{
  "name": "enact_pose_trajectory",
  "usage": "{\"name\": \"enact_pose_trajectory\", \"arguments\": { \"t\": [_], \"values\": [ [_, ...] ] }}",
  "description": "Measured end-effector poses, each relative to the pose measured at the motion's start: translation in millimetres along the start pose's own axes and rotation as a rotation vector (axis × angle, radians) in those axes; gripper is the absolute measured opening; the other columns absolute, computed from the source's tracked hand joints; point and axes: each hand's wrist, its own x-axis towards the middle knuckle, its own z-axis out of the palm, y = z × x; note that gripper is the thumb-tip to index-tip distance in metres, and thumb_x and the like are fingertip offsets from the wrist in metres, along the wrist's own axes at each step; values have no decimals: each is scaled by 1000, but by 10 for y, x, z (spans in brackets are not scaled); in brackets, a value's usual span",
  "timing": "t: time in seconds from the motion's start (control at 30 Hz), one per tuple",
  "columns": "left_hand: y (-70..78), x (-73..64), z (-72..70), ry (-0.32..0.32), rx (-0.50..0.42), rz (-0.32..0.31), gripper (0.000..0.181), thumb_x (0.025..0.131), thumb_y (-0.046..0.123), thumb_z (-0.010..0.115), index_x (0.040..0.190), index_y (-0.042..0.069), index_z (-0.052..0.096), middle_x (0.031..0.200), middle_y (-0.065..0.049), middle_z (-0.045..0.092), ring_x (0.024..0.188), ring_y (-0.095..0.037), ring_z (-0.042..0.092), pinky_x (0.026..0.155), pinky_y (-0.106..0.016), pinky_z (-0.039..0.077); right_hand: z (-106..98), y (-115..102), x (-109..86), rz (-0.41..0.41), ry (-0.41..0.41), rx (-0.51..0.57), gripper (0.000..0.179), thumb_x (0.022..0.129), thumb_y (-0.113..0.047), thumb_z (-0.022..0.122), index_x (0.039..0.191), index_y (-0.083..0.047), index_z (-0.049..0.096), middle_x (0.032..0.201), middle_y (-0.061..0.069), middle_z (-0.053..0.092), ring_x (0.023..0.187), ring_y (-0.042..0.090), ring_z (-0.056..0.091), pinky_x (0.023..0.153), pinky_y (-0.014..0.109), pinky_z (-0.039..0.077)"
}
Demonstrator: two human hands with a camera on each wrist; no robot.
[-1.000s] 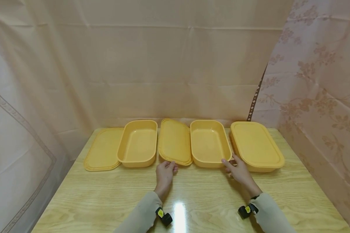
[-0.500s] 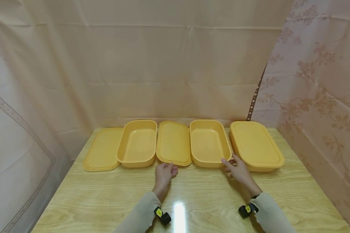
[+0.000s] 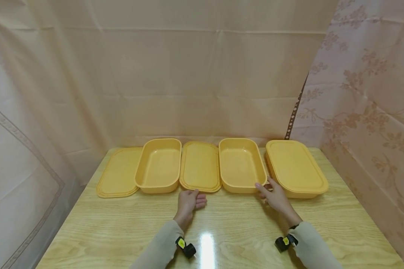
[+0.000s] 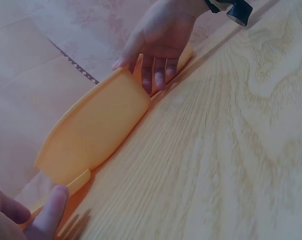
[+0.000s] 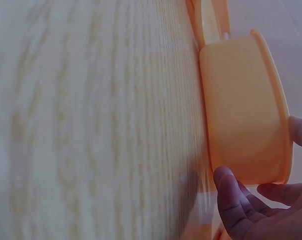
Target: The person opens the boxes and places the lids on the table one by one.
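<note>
Lying flat on the surface (image 3: 235, 220), yellow lid (image 3: 200, 166) at one o'clock from left hand (image 3: 188, 202), its fingers loose and apart at the near edge. Right hand (image 3: 275, 197) pinches the open box (image 3: 243, 166) at its five-o'clock corner.

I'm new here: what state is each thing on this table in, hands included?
Far-left lid: off, lying on the table.
Left open box: uncovered, empty.
Middle lid: off, between the open boxes.
Right open box: uncovered, empty.
Far-right box: covered.
Left hand: at the middle lid's near edge, grip unclear.
Right hand: holding the right open box's corner.
</note>
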Motion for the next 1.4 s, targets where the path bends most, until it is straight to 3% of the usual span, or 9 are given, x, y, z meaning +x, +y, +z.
{"name": "enact_pose_trajectory", "arguments": {
  "t": [0.33,0.6,1.07,1.23,1.4],
  "values": [
    [3,25,-10,-44,-45,-34,29,101,4,43,114,-20,51,68,-6,70,57,-11,68,59,-27,59,-9,9,18,-14,0,-13,59,97,-40,58,142,-4,42,100,13,54,78,18,62,56,27,52],
    [-16,37,-22,-47,-39,-67,26,100,4,44,111,-16,55,74,-13,74,58,-13,70,59,-27,59,-17,23,11,-30,-7,1,61,97,-41,57,143,-5,41,100,17,57,75,17,61,56,28,52],
    [-18,5,-24,-73,31,-78,28,89,1,50,106,-16,62,67,-10,72,53,-12,68,53,-25,57,-24,27,-16,-45,-14,-35,70,97,-44,56,149,-3,33,107,19,58,76,17,61,54,29,52],
    [-42,2,-9,-92,103,-23,26,90,3,50,104,-15,63,66,-6,70,52,-10,66,50,-22,56,-23,63,10,-58,-16,-58,70,97,-46,56,147,-3,35,109,18,58,74,17,60,53,29,51],
    [-53,25,41,-43,256,136,23,93,6,52,99,-12,66,70,-10,69,53,-8,61,49,-21,53,-18,73,22,-56,-13,-57,68,96,-47,56,146,-4,38,110,19,58,76,18,61,54,29,51]
  ]
}}
